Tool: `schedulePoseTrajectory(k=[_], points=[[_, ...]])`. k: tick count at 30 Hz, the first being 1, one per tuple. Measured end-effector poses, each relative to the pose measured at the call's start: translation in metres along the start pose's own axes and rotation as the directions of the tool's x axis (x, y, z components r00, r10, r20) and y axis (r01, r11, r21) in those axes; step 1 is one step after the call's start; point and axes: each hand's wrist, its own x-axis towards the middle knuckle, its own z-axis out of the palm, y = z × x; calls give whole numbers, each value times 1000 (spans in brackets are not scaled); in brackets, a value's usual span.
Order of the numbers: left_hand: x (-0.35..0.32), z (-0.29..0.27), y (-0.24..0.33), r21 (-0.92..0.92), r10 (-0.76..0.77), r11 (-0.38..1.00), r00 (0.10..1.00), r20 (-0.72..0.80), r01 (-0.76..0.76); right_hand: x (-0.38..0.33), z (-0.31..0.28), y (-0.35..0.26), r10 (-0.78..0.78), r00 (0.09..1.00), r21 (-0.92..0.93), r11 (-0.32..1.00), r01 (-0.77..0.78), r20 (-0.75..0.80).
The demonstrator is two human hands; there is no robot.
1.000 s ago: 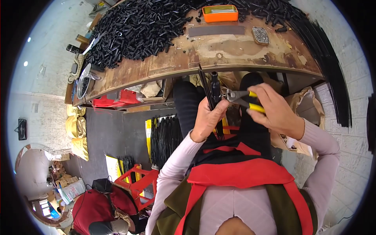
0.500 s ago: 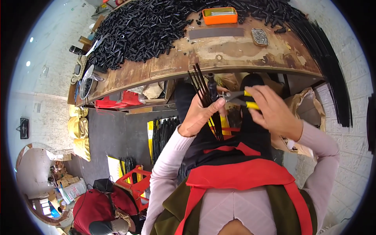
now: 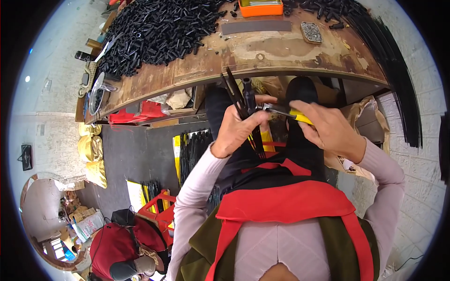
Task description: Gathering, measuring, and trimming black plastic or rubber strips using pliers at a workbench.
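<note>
My left hand (image 3: 230, 133) is closed around a bundle of thin black rods (image 3: 233, 91) together with a black tubular fitting (image 3: 248, 93), held above my lap just in front of the table edge. The rods slant up and to the left, and their lower ends run down past my wrist. In my right hand (image 3: 336, 131) is a pair of pliers (image 3: 302, 117) with yellow handles. The pliers' metal jaws reach the side of the fitting, beside my left fingertips. What lies between the jaws is too small to make out.
A wooden table (image 3: 276, 58) spans the front, with a heap of black tubular fittings (image 3: 159, 33), an orange box (image 3: 261, 8), a tin of small metal bits (image 3: 311, 33) and long black rods (image 3: 398, 79). A person in red (image 3: 110, 250) is at lower left beside a red stool (image 3: 161, 213).
The pliers have turned, so their two handles no longer show spread apart. The fitting stands more upright, and the rods sit closer together. The whole view has shifted slightly.
</note>
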Motion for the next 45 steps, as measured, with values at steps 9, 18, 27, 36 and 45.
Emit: schedulePoseTrajectory(k=[9,18,27,36,45], points=[[21,-10,7,-38,-38,998,988,150,44,10,9,14,196,954,521,803,-290,229],[13,8,-5,132,-29,991,994,107,15,-21,48,9,304,930,536,760,-367,206],[1,-5,-7,-26,-10,1000,987,162,14,-2,36,6,264,861,617,609,-499,435],[12,3,-5,-64,46,997,993,105,-39,1,51,6,332,861,730,461,-504,385],[14,7,-4,11,73,997,995,-71,-73,13,36,7,317,824,659,495,-566,469]])
